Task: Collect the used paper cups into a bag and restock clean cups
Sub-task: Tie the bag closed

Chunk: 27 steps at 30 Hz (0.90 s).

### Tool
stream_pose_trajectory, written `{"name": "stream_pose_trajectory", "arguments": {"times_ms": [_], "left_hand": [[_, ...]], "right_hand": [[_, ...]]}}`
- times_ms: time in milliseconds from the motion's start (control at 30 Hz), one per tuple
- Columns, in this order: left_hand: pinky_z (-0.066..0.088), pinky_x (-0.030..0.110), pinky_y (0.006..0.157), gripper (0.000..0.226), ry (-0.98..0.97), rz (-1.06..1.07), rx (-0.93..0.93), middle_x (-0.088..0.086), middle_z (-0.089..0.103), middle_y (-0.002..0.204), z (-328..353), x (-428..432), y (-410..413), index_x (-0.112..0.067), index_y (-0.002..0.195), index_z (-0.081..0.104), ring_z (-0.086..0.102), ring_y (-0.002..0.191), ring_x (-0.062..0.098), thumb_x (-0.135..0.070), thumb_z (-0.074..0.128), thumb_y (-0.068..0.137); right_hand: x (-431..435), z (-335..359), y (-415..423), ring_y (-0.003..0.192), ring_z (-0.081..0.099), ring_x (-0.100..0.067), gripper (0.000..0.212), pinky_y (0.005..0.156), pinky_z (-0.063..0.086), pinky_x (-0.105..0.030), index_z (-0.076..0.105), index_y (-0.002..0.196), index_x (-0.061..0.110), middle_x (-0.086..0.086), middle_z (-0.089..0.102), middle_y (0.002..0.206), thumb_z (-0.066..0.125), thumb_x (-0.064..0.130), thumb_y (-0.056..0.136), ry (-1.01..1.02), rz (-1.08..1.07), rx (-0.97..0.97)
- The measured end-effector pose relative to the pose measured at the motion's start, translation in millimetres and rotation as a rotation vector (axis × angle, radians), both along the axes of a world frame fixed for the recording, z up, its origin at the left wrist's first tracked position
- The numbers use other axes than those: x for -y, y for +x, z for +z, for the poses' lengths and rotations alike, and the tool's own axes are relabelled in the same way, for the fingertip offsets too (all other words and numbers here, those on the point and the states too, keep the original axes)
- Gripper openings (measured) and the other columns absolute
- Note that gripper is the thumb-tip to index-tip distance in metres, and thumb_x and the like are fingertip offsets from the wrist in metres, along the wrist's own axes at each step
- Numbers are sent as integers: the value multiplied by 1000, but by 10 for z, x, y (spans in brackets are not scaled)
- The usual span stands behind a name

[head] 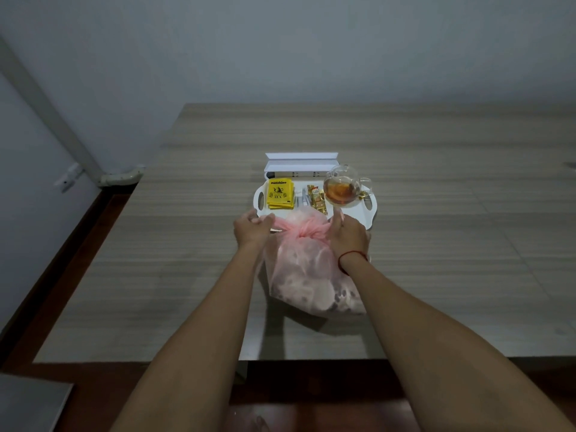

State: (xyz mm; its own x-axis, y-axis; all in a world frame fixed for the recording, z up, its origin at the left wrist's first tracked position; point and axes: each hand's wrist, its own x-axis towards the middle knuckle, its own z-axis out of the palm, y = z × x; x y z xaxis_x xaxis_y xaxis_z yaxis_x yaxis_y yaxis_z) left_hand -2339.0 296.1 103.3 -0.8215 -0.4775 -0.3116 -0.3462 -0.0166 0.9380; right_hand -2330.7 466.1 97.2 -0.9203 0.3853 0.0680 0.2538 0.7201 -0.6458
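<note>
i am tying off the pink bag (pixel 307 275), which stands on the table (pixel 436 260) just in front of the tray (pixel 369 219), its top touching or overlapping the tray's near edge. through the thin plastic i make out pale rounded shapes that i take for the used cups (pixel 313 289), so the collecting part looks done and this is the closing of the bag. my left hand (pixel 251 228) has its fingers curled round the twisted ear of plastic on the left of the knot (pixel 300 233), and my right hand (pixel 348 234) is clenched on the ear to the right, the two pulling away from each other in front of the tray. the knot looks gathered but i cannot tell whether it is fully tight. on the tray sit yellow tea packets (pixel 280 194), gold sachets (pixel 318 199) and a glass teapot (pixel 341 188) with amber tea, and a white box (pixel 300 165) lies just behind the tray. next i judge i need one firm pull to set the knot, kept low and away from the teapot, then lift the bag clear of the tray. i see no clean cups here, so the restocking means fetching them from somewhere out of view.
</note>
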Motion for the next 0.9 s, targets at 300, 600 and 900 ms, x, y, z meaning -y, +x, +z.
{"name": "stream_pose_trajectory", "arguments": {"times_ms": [300,600,900], "left_hand": [[61,47,78,27,305,-144,102,19,74,95,4,-257,9,2,98,72,73,85,31,1,79,72],[56,37,90,19,60,57,76,11,71,100,-158,-347,47,-4,95,71,68,98,27,-15,55,95],[40,27,57,36,-59,-95,-33,0,47,56,-108,-467,25,-13,55,49,46,56,14,-17,60,89]], "right_hand": [[7,144,64,59,63,-11,45,56,51,-21,65,70,6,0,66,64,70,50,79,-703,147,-2],[-119,146,10,51,33,-7,46,48,26,-18,41,53,16,2,39,54,57,20,95,-342,203,128],[55,223,10,39,43,-9,38,44,35,-22,55,65,11,-2,51,54,57,35,94,-702,191,67]]}}
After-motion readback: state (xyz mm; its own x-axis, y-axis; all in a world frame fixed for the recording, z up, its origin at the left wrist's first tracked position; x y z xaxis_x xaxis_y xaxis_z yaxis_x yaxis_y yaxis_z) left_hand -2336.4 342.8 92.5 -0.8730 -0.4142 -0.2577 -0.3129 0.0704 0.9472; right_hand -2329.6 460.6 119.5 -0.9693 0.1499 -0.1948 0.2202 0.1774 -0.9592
